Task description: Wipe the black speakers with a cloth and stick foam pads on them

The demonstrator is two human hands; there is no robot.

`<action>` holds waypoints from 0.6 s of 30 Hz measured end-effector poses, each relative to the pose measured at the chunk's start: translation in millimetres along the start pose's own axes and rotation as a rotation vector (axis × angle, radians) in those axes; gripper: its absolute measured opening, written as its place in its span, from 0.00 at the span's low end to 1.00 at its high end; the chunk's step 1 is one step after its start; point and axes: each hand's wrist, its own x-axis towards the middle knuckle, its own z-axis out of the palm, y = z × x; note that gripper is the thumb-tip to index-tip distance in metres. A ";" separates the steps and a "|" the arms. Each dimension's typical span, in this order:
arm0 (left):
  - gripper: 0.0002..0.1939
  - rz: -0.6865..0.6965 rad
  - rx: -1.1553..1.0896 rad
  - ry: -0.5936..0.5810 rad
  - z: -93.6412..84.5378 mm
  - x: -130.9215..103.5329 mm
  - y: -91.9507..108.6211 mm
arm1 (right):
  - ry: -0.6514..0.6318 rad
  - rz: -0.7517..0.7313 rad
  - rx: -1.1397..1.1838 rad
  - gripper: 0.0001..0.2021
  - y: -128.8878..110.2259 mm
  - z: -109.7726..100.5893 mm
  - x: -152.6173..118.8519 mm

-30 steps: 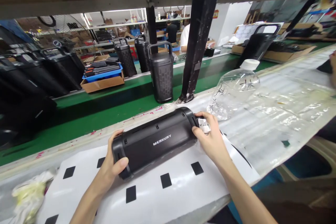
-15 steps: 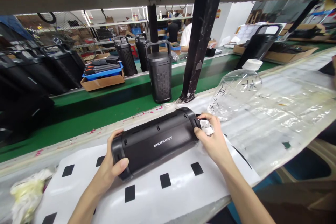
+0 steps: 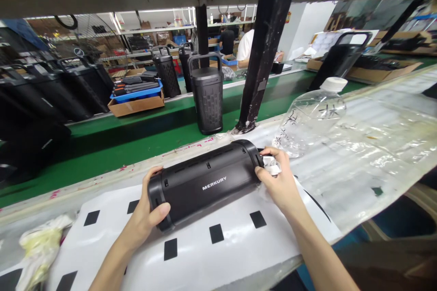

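Observation:
A black speaker-like cylinder marked MERKURY (image 3: 208,191) lies on its side, tilted up to the right, over a white sheet with black squares (image 3: 191,261). My left hand (image 3: 146,216) wraps its left end, thumb on the front and fingers behind. At the right end, my right hand (image 3: 278,179) grips the rim between thumb and fingers. A crumpled white cloth or tissue (image 3: 272,166) is tucked in the right palm. The speaker's underside and part of the left fingers are hidden.
Behind stands an upright black speaker with a handle (image 3: 208,100) on the green conveyor (image 3: 164,129), beside a black post (image 3: 261,59). A clear plastic bottle (image 3: 307,116) lies right. A stained glove-like cloth (image 3: 43,248) is at left. People work in the background.
Both hands keep their hold on the speaker. The whole view has shifted slightly, so things appear a little further right; the speaker's pose is nearly the same.

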 end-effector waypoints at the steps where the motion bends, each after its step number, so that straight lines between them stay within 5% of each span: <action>1: 0.44 -0.001 0.005 0.000 0.0 -0.1 0.2 | -0.001 0.011 0.000 0.17 -0.5 0.0 -0.2; 18: 0.45 -0.012 -0.009 -0.009 1.2 -1.0 2.5 | 0.021 0.040 0.022 0.17 -1.6 1.3 -1.4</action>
